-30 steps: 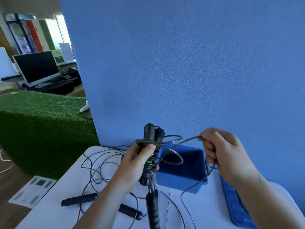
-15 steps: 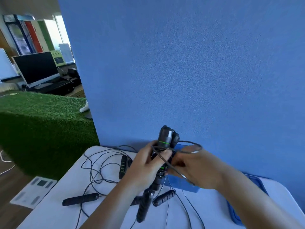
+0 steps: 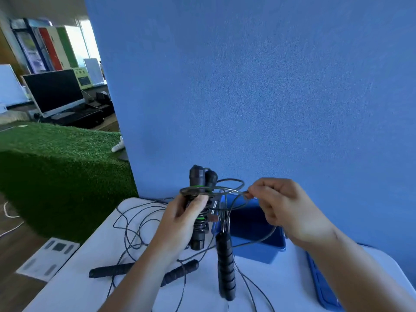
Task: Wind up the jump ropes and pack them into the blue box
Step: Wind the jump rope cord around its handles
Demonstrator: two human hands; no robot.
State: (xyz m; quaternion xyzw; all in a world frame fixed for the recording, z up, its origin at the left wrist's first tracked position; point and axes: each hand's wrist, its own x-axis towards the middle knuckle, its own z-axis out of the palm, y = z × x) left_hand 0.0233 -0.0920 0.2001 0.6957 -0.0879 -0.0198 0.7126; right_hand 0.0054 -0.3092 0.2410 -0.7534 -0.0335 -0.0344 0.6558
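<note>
Winding jump rope: left hand (image 3: 180, 224) grip wrapped round stiff paired handles (image 3: 197, 176); right hand (image 3: 286, 210) grip pinching thin cord (image 3: 236, 192), seemingly light, springy, likely uncoiling unless taut.

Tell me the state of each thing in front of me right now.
Left hand: grips the paired handles, held upright, cord partly wound on.
Right hand: pinches the cord, drawn out sideways.
Foam handle: hanging upright by its cord.
Second rope: unwound, loose on the table.
Blue box: open.
Lid: off, flat on the table.
</note>
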